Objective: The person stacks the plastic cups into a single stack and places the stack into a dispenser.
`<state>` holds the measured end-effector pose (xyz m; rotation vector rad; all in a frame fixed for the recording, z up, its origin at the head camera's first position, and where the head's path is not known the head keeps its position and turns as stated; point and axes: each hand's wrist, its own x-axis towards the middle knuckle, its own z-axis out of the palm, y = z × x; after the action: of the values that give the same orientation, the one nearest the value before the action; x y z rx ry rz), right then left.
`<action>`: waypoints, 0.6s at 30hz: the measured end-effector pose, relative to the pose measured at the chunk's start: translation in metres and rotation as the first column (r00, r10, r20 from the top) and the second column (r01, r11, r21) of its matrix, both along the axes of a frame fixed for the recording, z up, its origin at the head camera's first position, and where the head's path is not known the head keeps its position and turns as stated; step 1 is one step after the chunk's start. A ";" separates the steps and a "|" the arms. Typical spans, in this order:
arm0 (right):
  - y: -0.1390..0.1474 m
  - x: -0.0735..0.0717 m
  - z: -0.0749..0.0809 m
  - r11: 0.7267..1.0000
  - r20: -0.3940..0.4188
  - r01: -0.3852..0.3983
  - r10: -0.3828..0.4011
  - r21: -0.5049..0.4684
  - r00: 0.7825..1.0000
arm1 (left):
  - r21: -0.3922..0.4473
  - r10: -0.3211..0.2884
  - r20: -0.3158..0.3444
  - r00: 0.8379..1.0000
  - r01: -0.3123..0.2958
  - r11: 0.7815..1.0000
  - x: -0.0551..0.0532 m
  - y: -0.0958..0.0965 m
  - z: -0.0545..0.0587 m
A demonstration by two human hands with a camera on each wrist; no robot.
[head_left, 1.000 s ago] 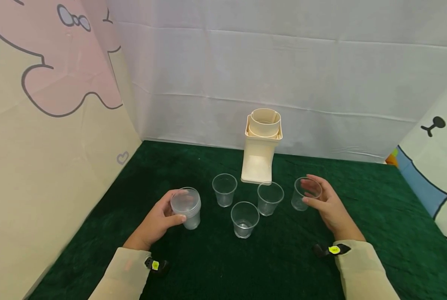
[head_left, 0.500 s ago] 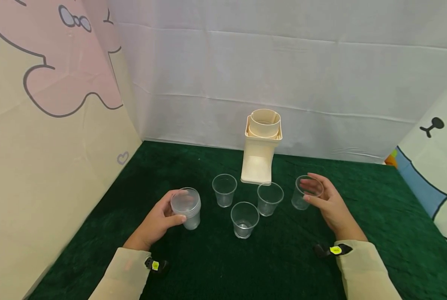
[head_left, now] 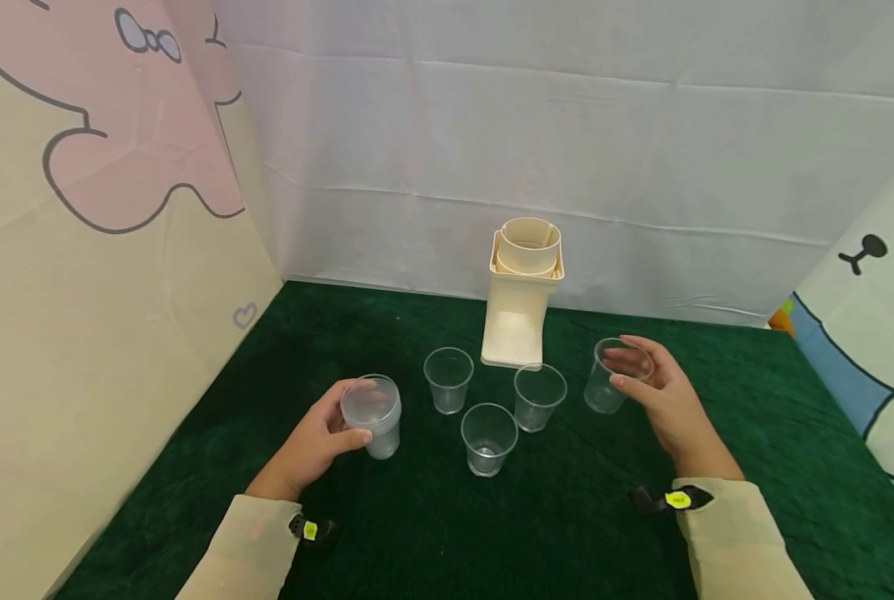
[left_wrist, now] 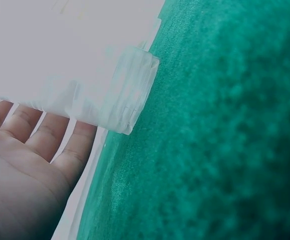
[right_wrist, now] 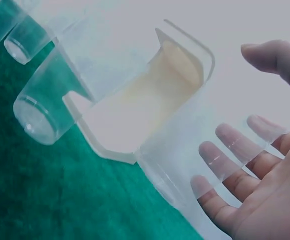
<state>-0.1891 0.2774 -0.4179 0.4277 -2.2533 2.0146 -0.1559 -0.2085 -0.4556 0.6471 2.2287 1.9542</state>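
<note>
My left hand (head_left: 313,442) grips a stack of nested clear plastic cups (head_left: 383,435), thumb on the near side and fingers round the far side. In the left wrist view, the fingers (left_wrist: 47,134) lie along the stack, whose ridged end (left_wrist: 130,90) shows. My right hand (head_left: 667,404) holds a single clear plastic cup (head_left: 602,390) between thumb and fingers, slightly tilted. Through its wall in the right wrist view, the fingertips (right_wrist: 217,157) are visible. Between the hands stand three more clear cups: a back-left one (head_left: 448,387), a right one (head_left: 538,408) and a front one (head_left: 488,450).
Behind the cups stands a cream plastic dispenser-like piece (head_left: 517,321) with a round opening on top and a flat foot. Dark green cloth (head_left: 417,533) covers the table. A white curtain (head_left: 387,167) hangs at the back, with printed cloth (head_left: 117,333) at the left.
My right hand and its cup have moved slightly away from me and to the right, the cup tilting a little more. The left hand, its stack and the standing cups have not moved.
</note>
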 end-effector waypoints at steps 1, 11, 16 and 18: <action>0.000 0.000 0.002 1.000 -0.008 -0.003 0.003 -0.005 1.000 | 0.000 0.000 -0.001 1.000 0.000 1.000 0.000 0.000 0.000; -0.008 0.006 0.024 0.998 -0.091 -0.030 0.024 -0.064 0.996 | -0.001 0.003 -0.004 1.000 -0.003 1.000 0.000 0.001 0.000; -0.013 0.008 0.034 0.995 -0.101 -0.040 0.031 -0.087 0.994 | -0.007 0.018 -0.001 1.000 -0.018 1.000 0.001 0.001 0.000; -0.016 0.009 0.039 0.996 -0.094 -0.036 0.028 -0.082 0.995 | -0.007 0.021 -0.001 1.000 -0.021 1.000 0.001 0.001 0.000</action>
<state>-0.1797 0.2616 -0.3792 0.5410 -2.1136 2.0506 -0.1551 -0.2073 -0.4560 0.6269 2.2510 1.9546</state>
